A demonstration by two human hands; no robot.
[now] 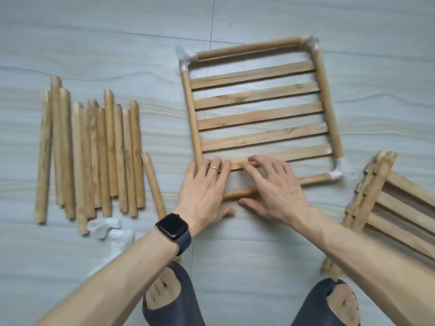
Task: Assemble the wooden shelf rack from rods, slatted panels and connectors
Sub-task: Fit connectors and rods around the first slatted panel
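Squats on the pale floor (235, 255) in dark slippers (190, 292), close in, presumably to bring both arms over the work. Wears a black watch (174, 229) on the left wrist. Lays the left hand (204, 184) flat at the frame's near-left corner, fingers (214, 168) straight and together, thumb out on the near side, closed round nothing. Spreads the right hand (275, 187) just beside it, fingertips (255, 160) touching the nearest slat (306, 152), palm over the near rod (313, 178), again with no curl round anything. Seems to press rather than grip: probably steadying the slatted panel (259, 115) while seating that rod, running beneath both palms and apparently plugged into the near-right connector (336, 173). Near-left corner hidden under the left hand; connector there or not, impossible to tell. Has spare parts laid within arm's reach, likely for quick picking: loose white connectors (103, 228) by the left forearm, a lone rod (153, 184) just beyond, a row of loose rods (94, 156) further left, stacked spare panels (388, 203) off to the right. Farther away, the panel lying flat between a left side rod (193, 114) and a right side rod (327, 102), closed by the far rod (247, 48), with a far-left connector (186, 58) and a far-right connector (310, 43).
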